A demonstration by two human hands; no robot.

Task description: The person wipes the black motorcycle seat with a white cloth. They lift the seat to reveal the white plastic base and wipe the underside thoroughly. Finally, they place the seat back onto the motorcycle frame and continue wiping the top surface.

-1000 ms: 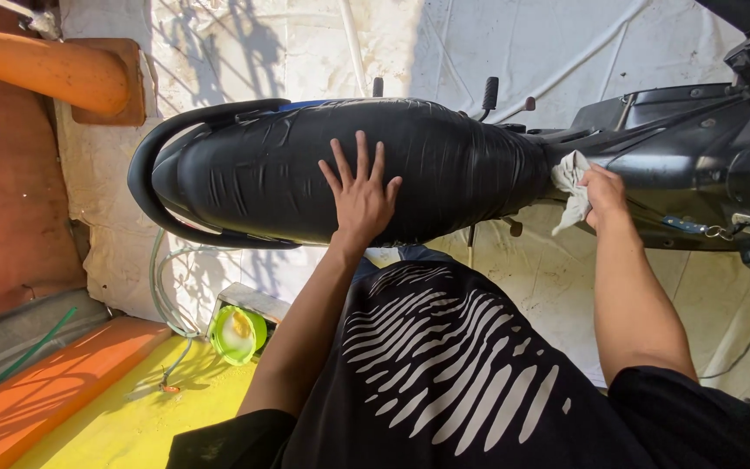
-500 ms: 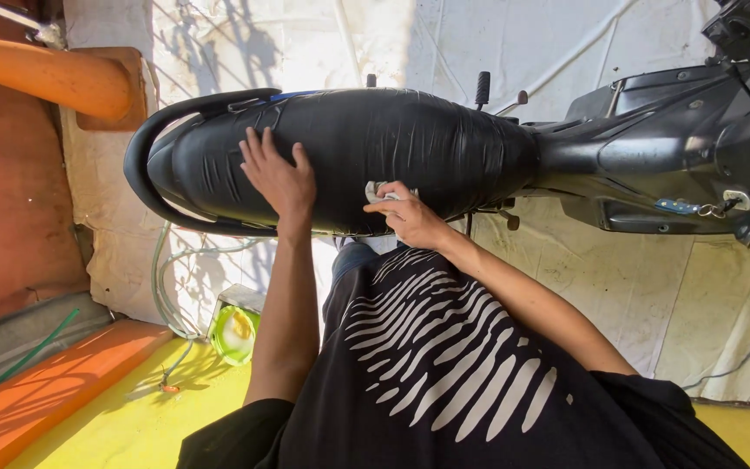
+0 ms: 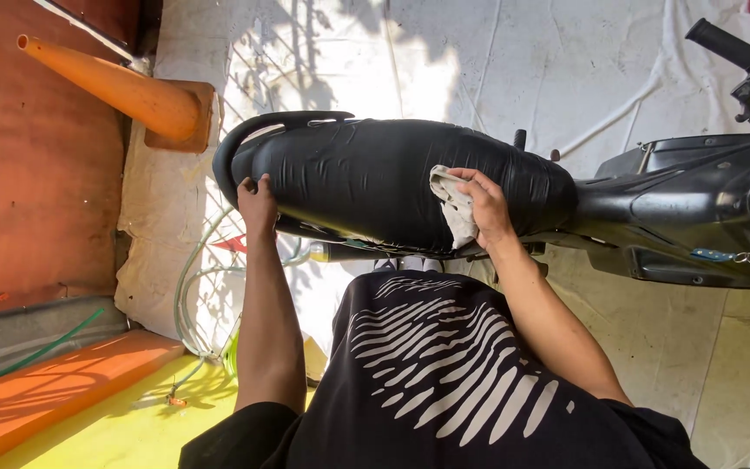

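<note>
A black motor scooter stands across the view, its long black seat in front of me. My left hand grips the rear edge of the seat by the black grab rail. My right hand presses a crumpled whitish cloth against the near side of the seat, about at its middle. My black shirt with white stripes fills the lower middle of the view.
An orange traffic cone lies on its side at the upper left beside a reddish wall. The scooter's handlebar grip and keys are at the right. A pale hose coils on the white ground sheet under the scooter's tail.
My left hand slid from the top of the seat to its rear edge. My right hand brought the cloth from the scooter's front part to the seat's middle. The view shifted left.
</note>
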